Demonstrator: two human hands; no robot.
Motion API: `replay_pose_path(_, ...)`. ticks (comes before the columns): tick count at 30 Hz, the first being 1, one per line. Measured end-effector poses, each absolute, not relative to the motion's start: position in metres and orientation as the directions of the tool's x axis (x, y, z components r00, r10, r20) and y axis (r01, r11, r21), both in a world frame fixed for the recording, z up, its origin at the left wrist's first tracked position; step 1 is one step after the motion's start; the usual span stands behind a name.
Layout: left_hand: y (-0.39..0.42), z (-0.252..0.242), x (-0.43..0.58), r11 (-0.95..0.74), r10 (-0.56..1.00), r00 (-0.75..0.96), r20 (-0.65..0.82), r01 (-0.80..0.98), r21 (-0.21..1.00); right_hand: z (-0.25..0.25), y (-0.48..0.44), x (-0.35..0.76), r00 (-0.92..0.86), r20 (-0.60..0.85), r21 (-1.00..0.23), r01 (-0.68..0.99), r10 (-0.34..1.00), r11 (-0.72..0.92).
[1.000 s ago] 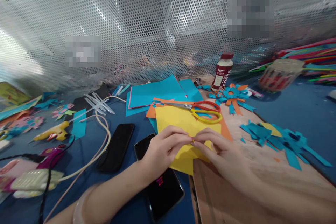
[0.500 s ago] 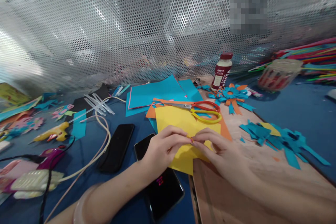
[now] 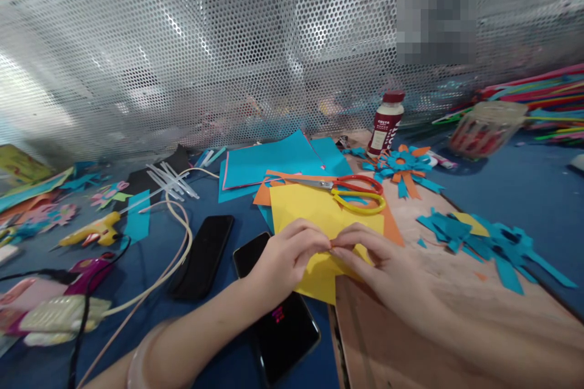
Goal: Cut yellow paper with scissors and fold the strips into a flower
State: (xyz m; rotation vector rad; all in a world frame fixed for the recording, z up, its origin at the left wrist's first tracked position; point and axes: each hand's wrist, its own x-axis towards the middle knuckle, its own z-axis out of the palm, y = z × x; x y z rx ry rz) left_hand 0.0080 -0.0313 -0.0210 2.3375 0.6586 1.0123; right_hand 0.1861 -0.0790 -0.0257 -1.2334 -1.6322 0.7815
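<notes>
My left hand (image 3: 292, 255) and my right hand (image 3: 378, 258) meet fingertip to fingertip, both closed in a pinch. Between them is a tiny bit of orange paper (image 3: 333, 245), mostly hidden by the fingers. Under the hands lies a yellow paper sheet (image 3: 314, 276). Scissors (image 3: 328, 183) with one red and one yellow handle loop rest on the sheet's far part, just beyond my fingers. An orange sheet (image 3: 395, 228) shows beneath the yellow one. A black phone (image 3: 287, 337) lies under my left wrist.
Blue sheets (image 3: 269, 161) lie behind. At left are a second phone (image 3: 203, 255), a yellow glue gun (image 3: 93, 230), glue sticks (image 3: 171, 181) and a power strip (image 3: 64, 316) with cables. A bottle (image 3: 385, 124), paper flowers (image 3: 401, 164) and blue cut strips (image 3: 497, 249) stand or lie right.
My fingertips have shifted slightly around the small paper bit, and less of it shows between them. Everything on the table has stayed in place.
</notes>
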Motion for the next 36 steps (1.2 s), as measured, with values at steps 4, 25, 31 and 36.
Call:
replay_pose_path(4, -0.0314, -0.0205, 0.0087, -0.754, 0.602, 0.609, 0.517, 0.220, 0.619, -0.0232, -0.0795, 0.1855, -0.069, 0.258, -0.897, 0.355, 0.964, 0.265)
replay_pose_path(25, -0.0374, -0.0272, 0.0102, -0.569, 0.770, 0.477, 0.424, 0.215, 0.794, -0.0224, -0.0777, 0.1870, -0.121, 0.111, -0.952, 0.273, 0.986, 0.140)
replay_pose_path(31, -0.0375, -0.0280, 0.0103, -0.592, 0.751, 0.487, 0.446, 0.196, 0.782, -0.0228, -0.0780, 0.1870, -0.115, 0.124, -0.953, 0.264, 0.986, 0.151)
replay_pose_path(36, -0.0380, -0.0268, 0.0116, -0.570, 0.754, 0.499, 0.426, 0.176, 0.803, -0.0215, -0.0785, 0.1866, -0.106, 0.133, -0.949, 0.274, 0.985, 0.157)
